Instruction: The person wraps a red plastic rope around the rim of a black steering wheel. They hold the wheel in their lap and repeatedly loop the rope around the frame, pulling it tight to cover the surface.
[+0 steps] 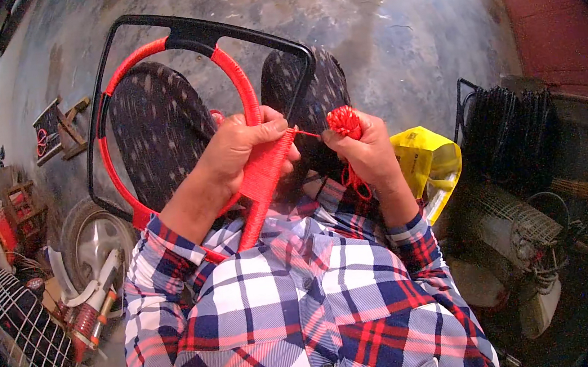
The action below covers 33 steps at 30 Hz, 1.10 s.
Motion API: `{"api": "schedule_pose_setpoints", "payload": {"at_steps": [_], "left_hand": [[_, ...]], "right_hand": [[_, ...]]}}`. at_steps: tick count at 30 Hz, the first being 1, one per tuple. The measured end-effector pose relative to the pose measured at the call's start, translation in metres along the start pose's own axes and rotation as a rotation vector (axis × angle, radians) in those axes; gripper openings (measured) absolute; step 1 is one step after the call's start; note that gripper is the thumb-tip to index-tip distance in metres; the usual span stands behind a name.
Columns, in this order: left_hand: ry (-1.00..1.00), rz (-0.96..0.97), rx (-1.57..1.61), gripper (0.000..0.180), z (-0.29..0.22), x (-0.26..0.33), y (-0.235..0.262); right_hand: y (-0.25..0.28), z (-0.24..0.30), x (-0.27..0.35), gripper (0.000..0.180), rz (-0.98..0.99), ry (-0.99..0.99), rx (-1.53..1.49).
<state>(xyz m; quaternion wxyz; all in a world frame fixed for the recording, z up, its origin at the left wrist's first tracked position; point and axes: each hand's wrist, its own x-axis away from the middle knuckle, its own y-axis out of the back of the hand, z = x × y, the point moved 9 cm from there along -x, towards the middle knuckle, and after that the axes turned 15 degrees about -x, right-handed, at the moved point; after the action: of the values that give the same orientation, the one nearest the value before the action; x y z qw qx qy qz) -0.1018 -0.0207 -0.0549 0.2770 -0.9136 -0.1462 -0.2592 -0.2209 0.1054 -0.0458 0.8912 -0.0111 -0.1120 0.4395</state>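
Observation:
Across my lap lies a black metal frame (233, 29) with rounded corners, joined to a ring (236, 74) that is mostly wrapped in red cord. My left hand (236, 150) is closed round a flat red-wrapped section (263, 164), its thumb pressed near the upper end. My right hand (365, 148) grips a bundle of red cord (344, 122), with loose loops hanging below the palm. A short taut strand (307, 133) runs between the wrapped section and my right fingers. My left fingertips are partly hidden behind the wrapping.
A yellow plastic bag (425, 161) stands beside my right forearm. Several dark frames (505, 127) are stacked at the right. On the left are a wheel (100, 242), a wire rack (25, 337) and a small wooden stool (63, 133) on the concrete floor (393, 34).

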Motion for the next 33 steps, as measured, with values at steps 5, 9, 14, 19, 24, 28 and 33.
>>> {"api": "schedule_pose_setpoints", "payload": {"at_steps": [5, 9, 14, 19, 24, 28, 33], "left_hand": [[-0.013, 0.016, 0.059, 0.011, -0.012, 0.01, -0.004], [0.009, 0.086, 0.193, 0.01, -0.007, 0.011, -0.005], [0.023, 0.024, 0.222, 0.024, 0.001, 0.008, 0.007], [0.067, 0.12, 0.267, 0.029, 0.009, 0.003, 0.014], [0.017, 0.009, 0.284, 0.03, 0.008, -0.001, 0.022], [0.015, -0.039, 0.308, 0.029, 0.011, -0.005, 0.028], [0.018, -0.014, 0.32, 0.03, 0.015, -0.009, 0.033]], "right_hand": [[-0.004, 0.001, 0.004, 0.013, 0.044, 0.035, -0.043], [-0.001, -0.004, 0.003, 0.012, 0.028, 0.009, -0.098], [0.02, -0.012, -0.002, 0.01, -0.059, -0.117, -0.174], [0.071, -0.012, -0.01, 0.013, -0.381, -0.158, -0.401], [0.092, -0.007, -0.015, 0.026, -0.415, -0.083, -0.791], [0.068, -0.01, -0.018, 0.033, -0.156, -0.073, -0.978], [0.073, -0.014, -0.017, 0.039, -0.23, -0.065, -0.727]]}}
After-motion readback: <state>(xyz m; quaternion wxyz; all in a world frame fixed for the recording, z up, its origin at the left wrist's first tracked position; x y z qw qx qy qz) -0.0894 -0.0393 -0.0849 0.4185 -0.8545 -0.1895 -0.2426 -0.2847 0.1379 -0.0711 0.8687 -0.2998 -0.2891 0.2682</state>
